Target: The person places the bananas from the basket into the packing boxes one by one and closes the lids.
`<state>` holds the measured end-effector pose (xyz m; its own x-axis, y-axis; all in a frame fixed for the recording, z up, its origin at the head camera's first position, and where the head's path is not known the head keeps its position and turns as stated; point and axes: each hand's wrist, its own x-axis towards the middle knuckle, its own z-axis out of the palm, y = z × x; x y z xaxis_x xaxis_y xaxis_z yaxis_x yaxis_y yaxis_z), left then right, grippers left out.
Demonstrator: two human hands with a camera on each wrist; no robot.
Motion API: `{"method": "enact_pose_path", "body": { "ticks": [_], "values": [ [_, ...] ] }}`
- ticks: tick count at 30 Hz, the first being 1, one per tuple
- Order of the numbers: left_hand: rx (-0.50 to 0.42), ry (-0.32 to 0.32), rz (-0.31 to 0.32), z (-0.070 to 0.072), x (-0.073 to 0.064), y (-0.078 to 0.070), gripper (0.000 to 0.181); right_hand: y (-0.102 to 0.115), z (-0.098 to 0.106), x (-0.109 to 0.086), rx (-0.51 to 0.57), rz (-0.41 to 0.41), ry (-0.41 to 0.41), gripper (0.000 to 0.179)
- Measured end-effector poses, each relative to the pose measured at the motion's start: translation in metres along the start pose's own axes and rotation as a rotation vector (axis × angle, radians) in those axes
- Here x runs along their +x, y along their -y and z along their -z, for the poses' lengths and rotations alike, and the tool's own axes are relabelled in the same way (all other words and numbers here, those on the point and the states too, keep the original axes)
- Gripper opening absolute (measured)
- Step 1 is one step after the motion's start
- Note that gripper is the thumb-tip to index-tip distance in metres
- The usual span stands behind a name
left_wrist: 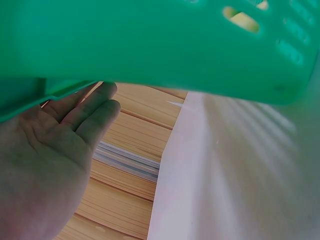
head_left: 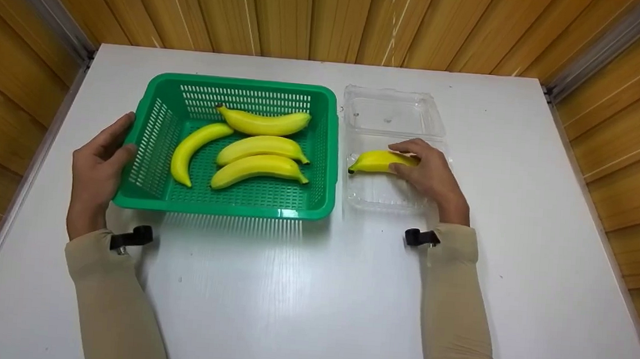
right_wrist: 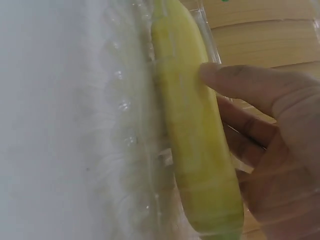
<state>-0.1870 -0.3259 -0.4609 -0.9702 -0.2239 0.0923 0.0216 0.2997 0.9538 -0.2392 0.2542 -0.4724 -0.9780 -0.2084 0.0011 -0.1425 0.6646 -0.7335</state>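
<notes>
My left hand [head_left: 98, 169] grips the left rim of a green plastic basket [head_left: 222, 209], thumb at the rim. In the left wrist view its fingers [left_wrist: 95, 112] reach up under the basket's lip; the rim hides the thumb there. Several yellow bananas [head_left: 258, 172] lie inside the basket. To its right, my right hand [head_left: 430, 173] pinches one banana [head_left: 375, 161] between thumb and fingers, over the near half of a clear plastic clamshell box [head_left: 386, 198]. The right wrist view shows the thumb pressed on the side of this banana [right_wrist: 195, 120], seen through the clear plastic.
The box's lid [head_left: 389, 114] lies folded back, away from me. Basket and box stand side by side on a white table [head_left: 278, 289]. Wood-panelled walls [head_left: 337, 20] rise behind the table and at both sides. Each wrist wears a small black camera mount [head_left: 134, 237].
</notes>
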Motion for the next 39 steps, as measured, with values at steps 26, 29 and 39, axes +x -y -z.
{"method": "enact_pose_path", "body": {
  "ticks": [26,29,39],
  "values": [
    [-0.042,0.017,-0.021,0.0,-0.001,0.0,0.049,0.122,-0.023,0.033,0.224,0.473,0.043,0.039],
    [-0.04,0.014,-0.007,0.0,-0.001,-0.001,0.05,0.135,-0.031,0.04,0.221,0.515,0.108,0.039],
    [-0.024,0.012,0.018,0.0,0.0,0.001,0.05,0.152,-0.067,0.057,0.143,0.521,0.28,0.041]
  ]
}}
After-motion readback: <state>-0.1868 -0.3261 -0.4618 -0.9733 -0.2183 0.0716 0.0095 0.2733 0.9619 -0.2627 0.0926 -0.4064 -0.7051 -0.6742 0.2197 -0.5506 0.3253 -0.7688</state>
